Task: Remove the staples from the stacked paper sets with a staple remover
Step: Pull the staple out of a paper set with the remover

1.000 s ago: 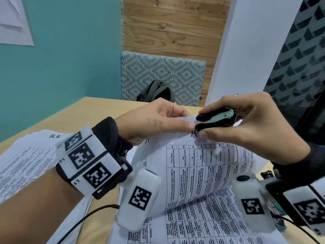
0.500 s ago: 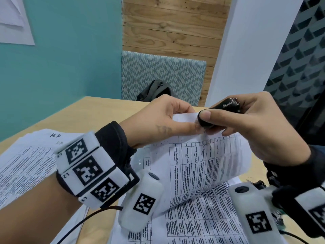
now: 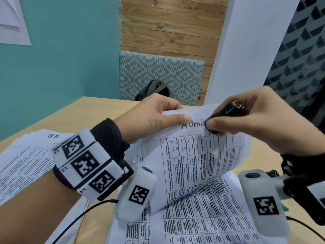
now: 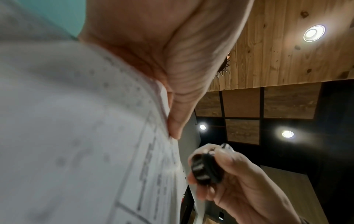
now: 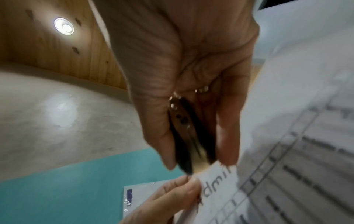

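left hand (image 3: 154, 117) pinches the lifted paper set (image 3: 198, 155); right hand (image 3: 263, 120) beside it grips the staple remover (image 3: 226, 113).

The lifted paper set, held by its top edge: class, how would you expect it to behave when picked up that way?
Probably floppy: the lifted paper set curves down from the left hand to the table. Likely light, since fingertips alone pinch it. Its sheets may fan apart, as the right hand grips the staple remover at that edge.

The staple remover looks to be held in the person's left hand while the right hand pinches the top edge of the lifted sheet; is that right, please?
Not quite: the hands are swapped. In the head view the right hand grips the black staple remover, and the left hand pinches the top edge of the lifted sheet.
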`<move>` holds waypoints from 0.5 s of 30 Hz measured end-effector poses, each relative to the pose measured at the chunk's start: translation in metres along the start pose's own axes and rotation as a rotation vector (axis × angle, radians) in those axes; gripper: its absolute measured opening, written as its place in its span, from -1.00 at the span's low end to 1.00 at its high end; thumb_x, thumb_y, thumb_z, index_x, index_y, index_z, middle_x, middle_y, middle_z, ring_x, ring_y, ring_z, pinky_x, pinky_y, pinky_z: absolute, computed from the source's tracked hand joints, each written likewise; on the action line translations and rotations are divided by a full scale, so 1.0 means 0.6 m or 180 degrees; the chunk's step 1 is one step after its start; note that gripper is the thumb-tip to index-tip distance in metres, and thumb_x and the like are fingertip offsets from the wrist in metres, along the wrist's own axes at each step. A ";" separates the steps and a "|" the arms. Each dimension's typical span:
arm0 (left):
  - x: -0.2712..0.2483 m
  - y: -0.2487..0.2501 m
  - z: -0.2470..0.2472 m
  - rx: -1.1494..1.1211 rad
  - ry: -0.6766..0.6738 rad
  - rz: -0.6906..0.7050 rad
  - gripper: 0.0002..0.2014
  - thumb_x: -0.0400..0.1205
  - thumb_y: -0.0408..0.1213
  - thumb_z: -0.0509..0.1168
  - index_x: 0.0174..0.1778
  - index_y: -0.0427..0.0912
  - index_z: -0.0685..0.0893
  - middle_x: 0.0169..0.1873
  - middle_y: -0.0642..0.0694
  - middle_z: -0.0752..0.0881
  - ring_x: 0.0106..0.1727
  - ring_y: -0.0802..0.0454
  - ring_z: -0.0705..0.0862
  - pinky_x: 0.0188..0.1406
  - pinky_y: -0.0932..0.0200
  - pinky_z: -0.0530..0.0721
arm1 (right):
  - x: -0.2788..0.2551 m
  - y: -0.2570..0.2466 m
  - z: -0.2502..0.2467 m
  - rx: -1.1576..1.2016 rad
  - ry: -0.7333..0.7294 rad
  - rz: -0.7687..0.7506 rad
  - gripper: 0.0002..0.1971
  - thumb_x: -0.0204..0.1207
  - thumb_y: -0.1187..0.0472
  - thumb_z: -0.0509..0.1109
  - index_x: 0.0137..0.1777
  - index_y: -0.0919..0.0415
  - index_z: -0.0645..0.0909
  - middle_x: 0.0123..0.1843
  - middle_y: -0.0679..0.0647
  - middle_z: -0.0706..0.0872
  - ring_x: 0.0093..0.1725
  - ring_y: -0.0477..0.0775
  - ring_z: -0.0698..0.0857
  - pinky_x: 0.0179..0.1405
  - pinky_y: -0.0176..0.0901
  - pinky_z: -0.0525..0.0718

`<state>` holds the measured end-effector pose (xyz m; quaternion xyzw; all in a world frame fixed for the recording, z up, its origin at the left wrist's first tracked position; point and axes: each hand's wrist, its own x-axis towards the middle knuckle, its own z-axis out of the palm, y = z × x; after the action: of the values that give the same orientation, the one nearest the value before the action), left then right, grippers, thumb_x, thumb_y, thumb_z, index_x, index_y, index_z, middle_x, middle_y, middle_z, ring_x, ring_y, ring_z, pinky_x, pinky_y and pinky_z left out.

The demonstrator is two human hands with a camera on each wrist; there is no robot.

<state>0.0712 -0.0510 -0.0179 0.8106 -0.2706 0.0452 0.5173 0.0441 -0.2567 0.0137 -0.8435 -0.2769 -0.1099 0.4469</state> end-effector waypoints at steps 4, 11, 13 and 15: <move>0.003 -0.009 -0.011 0.0017 -0.0089 -0.0149 -0.82 0.54 -0.19 0.41 -0.21 -0.27 0.72 -0.27 -0.15 0.76 -0.25 0.14 0.68 -0.15 0.27 0.61 | -0.006 0.003 0.000 -0.0910 -0.0468 0.0044 -0.72 0.05 0.02 0.63 -0.26 0.13 0.79 -0.33 0.00 0.82 -0.26 0.04 0.79 -0.15 0.07 0.72; 0.005 -0.016 -0.018 -0.0075 -0.0251 -0.0356 -0.80 0.51 -0.19 0.38 -0.23 -0.28 0.70 -0.26 -0.20 0.73 -0.25 0.01 0.65 -0.19 0.17 0.57 | -0.001 0.017 0.004 -0.1817 -0.1107 -0.0204 -0.56 0.06 -0.08 0.64 -0.01 -0.08 0.77 -0.20 -0.24 0.74 -0.13 -0.20 0.68 -0.08 -0.15 0.66; 0.007 -0.017 -0.018 -0.0131 -0.0248 -0.0405 -0.86 0.50 -0.23 0.37 -0.22 -0.25 0.69 -0.26 -0.16 0.73 -0.25 -0.01 0.65 -0.20 0.14 0.58 | 0.000 0.018 -0.005 -0.1688 -0.0949 -0.0301 -0.54 0.05 -0.08 0.62 0.01 -0.07 0.77 -0.17 -0.23 0.74 -0.09 -0.18 0.69 -0.08 -0.12 0.69; 0.008 -0.016 -0.014 -0.0239 -0.0269 -0.0414 -0.91 0.49 -0.29 0.36 -0.19 -0.24 0.69 -0.25 -0.15 0.72 -0.24 -0.02 0.66 -0.20 0.14 0.60 | 0.002 0.018 -0.010 -0.1483 -0.0694 -0.0529 -0.55 0.08 0.01 0.65 0.03 0.00 0.76 -0.12 -0.15 0.75 -0.06 -0.11 0.70 -0.11 -0.13 0.69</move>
<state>0.0815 -0.0425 -0.0202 0.8077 -0.2406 -0.0329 0.5373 0.0516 -0.2661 0.0099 -0.9049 -0.3588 -0.1156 0.1977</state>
